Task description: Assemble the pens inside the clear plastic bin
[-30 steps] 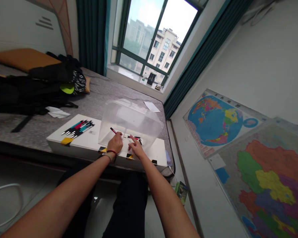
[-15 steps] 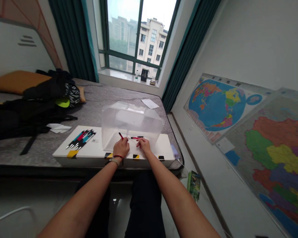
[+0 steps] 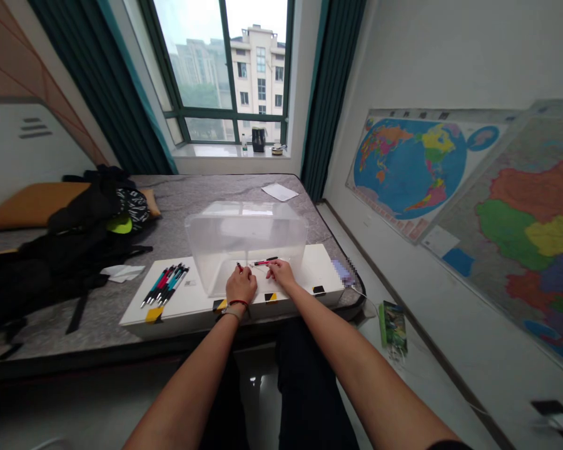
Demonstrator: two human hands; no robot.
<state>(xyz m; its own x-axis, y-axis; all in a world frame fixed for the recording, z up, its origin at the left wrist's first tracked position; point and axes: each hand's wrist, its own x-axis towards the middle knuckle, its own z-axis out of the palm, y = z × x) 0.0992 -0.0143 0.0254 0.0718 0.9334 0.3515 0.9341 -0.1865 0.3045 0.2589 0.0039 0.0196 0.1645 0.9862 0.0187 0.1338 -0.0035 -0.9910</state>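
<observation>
Several pens [image 3: 165, 284] lie together on the left of a white box [image 3: 319, 262]; at the mouth of a clear bin [image 3: 244, 236] on its side, the left hand [image 3: 241, 287] grips a dark-ended pen [image 3: 239, 267]; a red-and-black pen [image 3: 265, 261] lies inside, just beyond the right hand [image 3: 281, 273], fingers bent; whether these pinch anything, I cannot tell.

- Translucent frosted rectangular bin [image 3: 237, 234]: smooth plastic, faint gloss
- Slim teal, red and black pens [image 3: 166, 284]: look plastic, metal-looking tips
- Long flat white box [image 3: 323, 265]: smooth, matt
- Mottled grey mattress [image 3: 206, 189]: matt cloth
- Pale floor [image 3: 261, 400]: glossy
</observation>
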